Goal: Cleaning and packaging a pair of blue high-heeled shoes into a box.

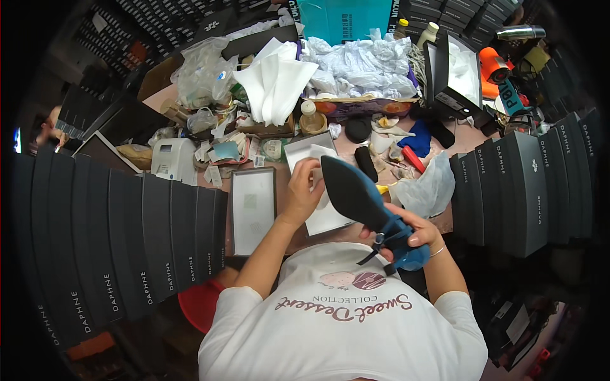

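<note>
A blue shoe [381, 219] with a pointed toe, dark sole and thin ankle strap is in my right hand [416, 232]. Its heel end sits in my closed fingers, and the sole is turned up with the toe pointing up and left. My left hand [304, 193] is curled beside the toe, over an open box [298, 149] with white paper [327, 213] in it. The toe partly hides those fingertips, so whatever they pinch is hidden. To the left lies a shallow grey-rimmed box lid [253, 219], its white inside facing up.
Dark shoe boxes stand in rows at left [127, 241] and right [527, 190]. Behind are a carton of crumpled white paper [362, 66], stacked white sheets [273, 79], a jar [311, 120] and a small white machine [175, 159]. A plastic bag [429, 187] lies near my right hand.
</note>
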`<action>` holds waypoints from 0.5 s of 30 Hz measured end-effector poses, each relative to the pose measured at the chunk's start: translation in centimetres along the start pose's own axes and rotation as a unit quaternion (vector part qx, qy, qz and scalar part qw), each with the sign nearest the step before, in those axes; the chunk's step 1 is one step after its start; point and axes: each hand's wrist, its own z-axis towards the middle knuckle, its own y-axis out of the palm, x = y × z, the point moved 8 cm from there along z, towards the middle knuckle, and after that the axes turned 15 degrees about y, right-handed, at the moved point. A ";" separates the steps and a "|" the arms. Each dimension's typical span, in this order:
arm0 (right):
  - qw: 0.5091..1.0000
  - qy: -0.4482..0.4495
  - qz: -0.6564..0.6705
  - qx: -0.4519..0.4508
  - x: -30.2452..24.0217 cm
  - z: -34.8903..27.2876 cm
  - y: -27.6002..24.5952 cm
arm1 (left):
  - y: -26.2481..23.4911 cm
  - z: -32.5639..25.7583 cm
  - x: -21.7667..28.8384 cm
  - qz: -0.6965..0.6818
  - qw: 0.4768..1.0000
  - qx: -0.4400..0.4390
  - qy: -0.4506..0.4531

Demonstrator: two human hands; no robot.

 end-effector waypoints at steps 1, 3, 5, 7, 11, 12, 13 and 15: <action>0.999 0.025 -0.032 0.030 1.1 0.0 -0.9 | 0.4 -1.7 -1.5 -0.042 0.997 0.009 -0.062; 0.987 0.056 -0.124 0.089 2.7 0.3 -2.6 | 0.8 -3.9 -4.3 -0.105 0.987 0.049 -0.116; 0.959 0.100 -0.201 0.172 4.2 0.8 -4.7 | 0.3 -4.5 -4.8 -0.148 0.978 0.107 -0.101; 0.932 0.128 -0.254 0.225 4.6 0.7 -4.9 | -0.5 -4.0 -3.6 0.001 0.996 0.050 -0.071; 0.980 0.089 -0.134 0.118 4.2 -0.8 -2.9 | -1.1 -2.3 -3.1 0.153 0.988 -0.030 -0.003; 0.984 0.098 -0.123 0.086 4.0 -0.6 -2.3 | -0.9 -2.2 -3.3 0.141 0.989 -0.052 -0.014; 0.986 0.105 -0.113 0.057 3.6 -0.4 -1.9 | -0.9 -1.6 -2.5 0.119 0.992 -0.029 -0.021; 0.991 0.097 -0.085 0.030 3.1 0.7 -1.4 | -0.9 0.3 1.2 0.059 0.998 0.017 -0.009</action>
